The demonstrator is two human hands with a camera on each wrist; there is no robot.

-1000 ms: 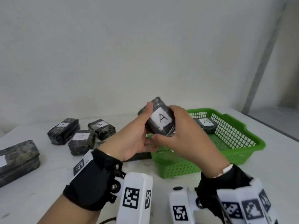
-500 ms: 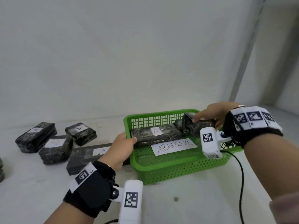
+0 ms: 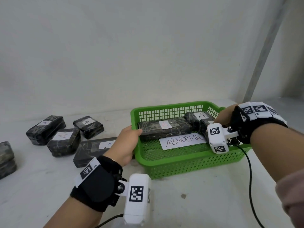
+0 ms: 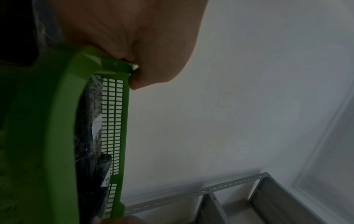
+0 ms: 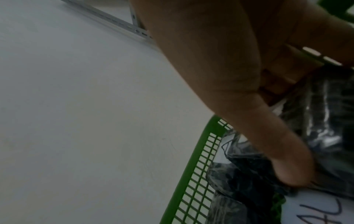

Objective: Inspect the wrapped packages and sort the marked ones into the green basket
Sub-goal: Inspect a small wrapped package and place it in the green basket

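The green basket (image 3: 164,163) stands on the white table, right of centre. My left hand (image 3: 130,137) grips its left rim, and the left wrist view shows the fingers pinching the green rim (image 4: 107,65). Inside the basket at its right end, my right hand (image 3: 219,119) holds a dark wrapped package (image 3: 203,127), thumb lying along it (image 5: 283,171). Its label is hidden. A long package with a red A (image 3: 151,130) lies along the back of the basket, and a package with a black A (image 3: 190,116) sits in the back right corner.
A white ABNORMAL sign (image 3: 182,141) lies in the basket. Left of the basket are several labelled dark packages (image 3: 64,142), a long one (image 3: 92,150) beside my left hand, and a stack (image 3: 6,158) at the table's left edge. A black cable (image 3: 250,170) trails from my right wrist.
A second ago both hands held the package up with its A label showing. My right hand has carried it down into the basket's right end, and my left hand has taken the rim.
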